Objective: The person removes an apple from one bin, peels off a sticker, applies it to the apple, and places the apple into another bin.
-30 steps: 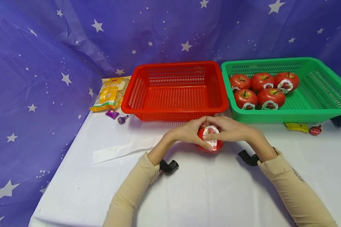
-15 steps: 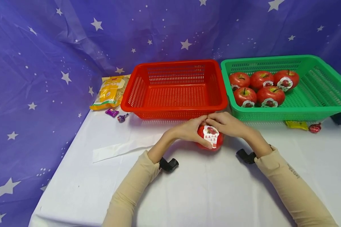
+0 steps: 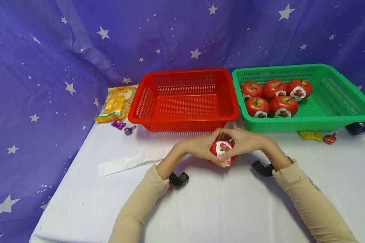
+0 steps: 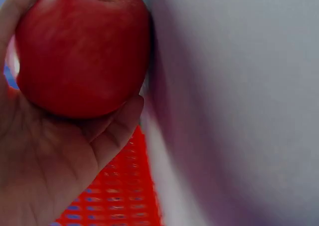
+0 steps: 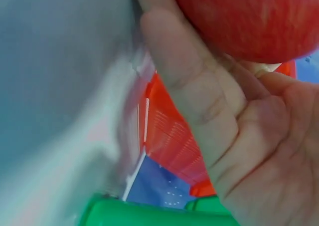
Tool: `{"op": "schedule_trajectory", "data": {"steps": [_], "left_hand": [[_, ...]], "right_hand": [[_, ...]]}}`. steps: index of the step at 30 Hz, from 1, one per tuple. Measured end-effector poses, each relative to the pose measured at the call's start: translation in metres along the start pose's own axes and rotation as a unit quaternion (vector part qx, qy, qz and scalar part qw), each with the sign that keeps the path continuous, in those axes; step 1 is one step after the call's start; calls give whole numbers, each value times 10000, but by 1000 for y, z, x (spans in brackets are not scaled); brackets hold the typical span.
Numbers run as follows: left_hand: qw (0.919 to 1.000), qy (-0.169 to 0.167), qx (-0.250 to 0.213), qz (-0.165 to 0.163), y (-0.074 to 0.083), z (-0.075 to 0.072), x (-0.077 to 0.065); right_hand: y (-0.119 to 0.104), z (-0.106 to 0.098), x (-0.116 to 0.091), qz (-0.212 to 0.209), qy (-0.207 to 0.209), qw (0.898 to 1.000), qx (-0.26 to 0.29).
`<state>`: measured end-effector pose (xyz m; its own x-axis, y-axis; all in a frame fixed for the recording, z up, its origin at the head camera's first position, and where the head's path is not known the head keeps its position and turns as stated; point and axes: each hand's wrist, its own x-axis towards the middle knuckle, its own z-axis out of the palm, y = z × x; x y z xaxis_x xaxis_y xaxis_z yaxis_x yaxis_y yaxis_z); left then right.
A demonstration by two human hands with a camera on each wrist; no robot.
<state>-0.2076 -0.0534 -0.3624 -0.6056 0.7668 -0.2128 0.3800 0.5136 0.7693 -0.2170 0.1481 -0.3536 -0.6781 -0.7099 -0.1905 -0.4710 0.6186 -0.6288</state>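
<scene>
A red apple [image 4: 84,51] stands on the white tablecloth in front of the red basket, its stem dimple showing in the left wrist view. My left hand [image 3: 201,147] grips it from the left, fingers curled behind it and thumb at the lower end of its label. From the other side my right hand [image 3: 245,141] holds the same apple, its thumb pressing on the white label [image 3: 222,147]. The label carries a picture of red fruit and runs down the apple's front. Both hands' fingertips meet behind the apple, partly hidden in the head view.
The red basket [image 3: 185,119] stands just behind the hands. Beside it, a green basket [image 3: 307,119] holds several labelled apples [image 3: 283,105]. A white paper strip [image 3: 118,167] lies left. Near the baskets are a yellow packet [image 3: 117,103], wrapped candies [image 3: 118,124] and lollipops [image 3: 330,138].
Half a second ago my right thumb was off the label, baring its lettering; now it is back on the label's lower part. The left hand keeps its hold. The head view has shifted slightly.
</scene>
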Motion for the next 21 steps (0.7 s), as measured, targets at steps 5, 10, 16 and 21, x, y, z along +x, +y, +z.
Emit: {"op": "schedule_trajectory", "data": {"steps": [5,10,16,21], "left_hand": [[9905,-104,1359,180,27,3,-13],[9850,616,1478,644,63,-19,-15],[9696,1727,1720,-194,75,-44,36],[9604,1458,2030,-1229,71,-38,76]], "right_hand": [[-7,-10,-32,-191,210,9988,-398],[-3,-78,-92,-31,1426,9895,-250],[64,-178,-103,1617,2178,9517,-1440],[127,-198,-92,2160,1216,9491,-1943]]}}
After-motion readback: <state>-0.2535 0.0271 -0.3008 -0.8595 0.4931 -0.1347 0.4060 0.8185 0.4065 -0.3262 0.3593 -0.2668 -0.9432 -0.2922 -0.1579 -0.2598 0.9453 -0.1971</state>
